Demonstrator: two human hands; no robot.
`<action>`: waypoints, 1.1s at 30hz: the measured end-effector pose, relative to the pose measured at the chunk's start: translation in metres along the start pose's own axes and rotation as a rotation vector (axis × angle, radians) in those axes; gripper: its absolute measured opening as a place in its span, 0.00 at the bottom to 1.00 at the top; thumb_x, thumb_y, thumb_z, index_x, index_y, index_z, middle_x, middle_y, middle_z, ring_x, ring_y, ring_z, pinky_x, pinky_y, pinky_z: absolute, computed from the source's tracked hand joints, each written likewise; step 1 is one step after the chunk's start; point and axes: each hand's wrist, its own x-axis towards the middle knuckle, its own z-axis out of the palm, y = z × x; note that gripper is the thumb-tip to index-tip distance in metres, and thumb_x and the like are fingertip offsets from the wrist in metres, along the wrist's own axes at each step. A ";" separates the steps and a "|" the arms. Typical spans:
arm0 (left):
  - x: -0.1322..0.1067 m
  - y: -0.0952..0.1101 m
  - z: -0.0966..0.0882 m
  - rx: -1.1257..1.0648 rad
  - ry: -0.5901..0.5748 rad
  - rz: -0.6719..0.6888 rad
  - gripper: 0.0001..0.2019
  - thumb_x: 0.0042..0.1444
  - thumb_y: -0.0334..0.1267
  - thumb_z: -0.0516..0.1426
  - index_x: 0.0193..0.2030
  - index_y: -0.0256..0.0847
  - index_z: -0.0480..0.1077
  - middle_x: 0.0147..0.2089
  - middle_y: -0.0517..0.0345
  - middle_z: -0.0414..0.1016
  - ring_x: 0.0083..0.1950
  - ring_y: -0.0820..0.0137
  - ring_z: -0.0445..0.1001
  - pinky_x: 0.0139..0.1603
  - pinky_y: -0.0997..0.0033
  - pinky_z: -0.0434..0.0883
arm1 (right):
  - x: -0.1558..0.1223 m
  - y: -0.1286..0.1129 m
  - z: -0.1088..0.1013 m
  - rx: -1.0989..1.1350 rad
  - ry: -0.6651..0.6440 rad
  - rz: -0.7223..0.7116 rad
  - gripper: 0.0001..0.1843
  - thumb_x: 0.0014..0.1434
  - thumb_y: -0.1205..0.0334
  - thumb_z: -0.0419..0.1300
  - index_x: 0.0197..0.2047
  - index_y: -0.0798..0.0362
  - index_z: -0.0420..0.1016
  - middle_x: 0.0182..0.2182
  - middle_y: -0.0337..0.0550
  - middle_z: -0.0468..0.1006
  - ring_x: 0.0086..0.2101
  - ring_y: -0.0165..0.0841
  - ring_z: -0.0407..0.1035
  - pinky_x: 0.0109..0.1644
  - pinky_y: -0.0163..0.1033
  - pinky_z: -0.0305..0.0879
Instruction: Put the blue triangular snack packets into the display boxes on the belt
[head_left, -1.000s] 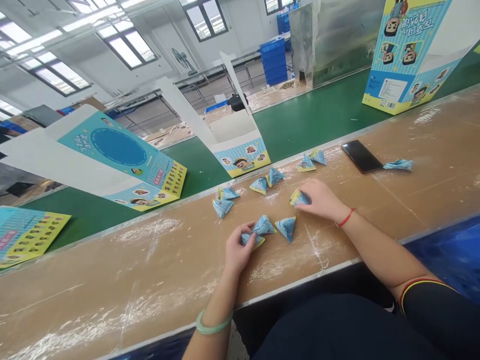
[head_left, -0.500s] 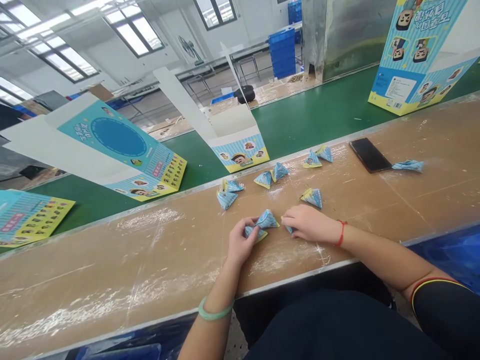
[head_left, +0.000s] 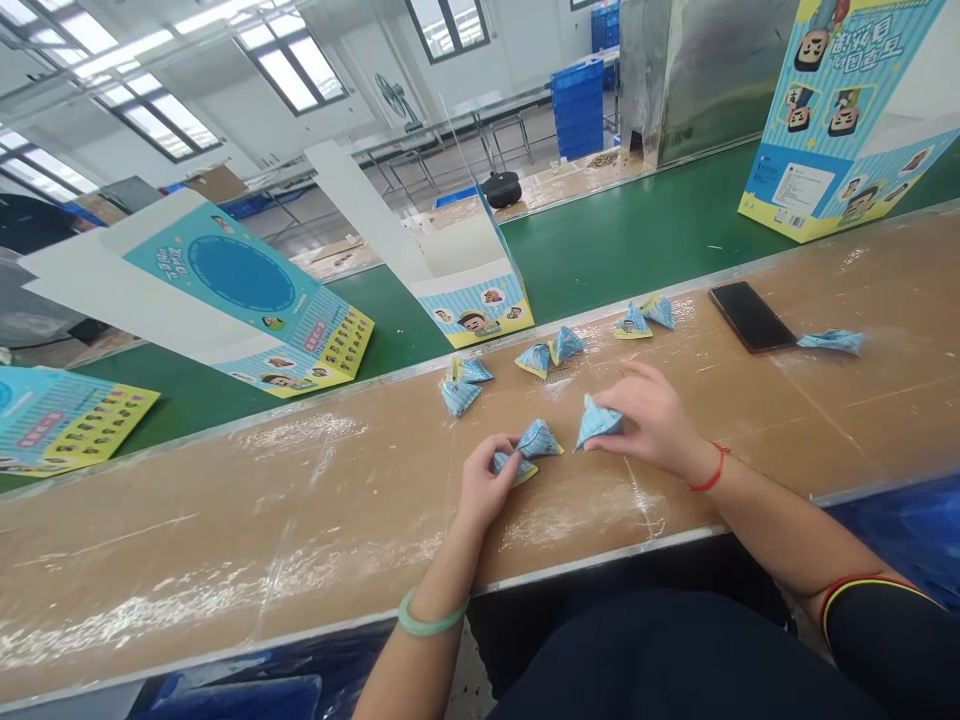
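Note:
With its thumb and fingers, my left hand [head_left: 487, 482] grips a small blue-and-yellow pyramid-shaped packet [head_left: 516, 467] resting on the brown worktop. A second pyramid packet [head_left: 538, 438] lies against it, just beyond the fingertips. To the right, my right hand [head_left: 654, 420] pinches another blue pyramid packet [head_left: 598, 424] between thumb and fingers. Its palm side is hidden, so anything else inside cannot be made out. Farther back lie a left pair of packets [head_left: 460, 397], a middle pair [head_left: 566, 345] and a right pair [head_left: 634, 323].
A black phone [head_left: 750, 316] lies at the right, with a flattened-looking packet [head_left: 831, 342] beside it. Open printed cartons, including a middle carton [head_left: 480, 318], a left carton [head_left: 300, 340] and a right carton [head_left: 795, 190], stand along the green strip [head_left: 622, 245] behind the worktop [head_left: 247, 530].
My right hand has shifted slightly right and back, and the packet in it now shows plainly. The single packet beyond that hand no longer shows separately. My left hand keeps its hold.

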 end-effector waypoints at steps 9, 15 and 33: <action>0.001 0.002 0.002 0.016 0.007 -0.008 0.10 0.57 0.47 0.59 0.30 0.44 0.68 0.43 0.52 0.83 0.45 0.60 0.80 0.50 0.59 0.75 | 0.001 0.009 0.004 -0.133 -0.160 0.033 0.07 0.67 0.59 0.60 0.45 0.49 0.79 0.42 0.46 0.83 0.51 0.44 0.73 0.72 0.68 0.50; 0.003 0.000 0.002 0.034 0.008 0.007 0.10 0.57 0.46 0.59 0.30 0.44 0.68 0.42 0.53 0.83 0.44 0.60 0.80 0.48 0.60 0.75 | -0.004 -0.007 0.029 -0.090 -0.455 -0.216 0.10 0.62 0.56 0.67 0.46 0.50 0.79 0.56 0.51 0.78 0.61 0.48 0.67 0.72 0.70 0.50; -0.005 0.014 0.017 -0.022 -0.077 0.184 0.10 0.63 0.47 0.59 0.41 0.43 0.74 0.42 0.50 0.83 0.45 0.60 0.81 0.49 0.59 0.76 | -0.015 -0.017 0.027 0.243 0.128 -0.060 0.24 0.63 0.56 0.68 0.59 0.52 0.71 0.53 0.54 0.81 0.54 0.43 0.77 0.57 0.48 0.76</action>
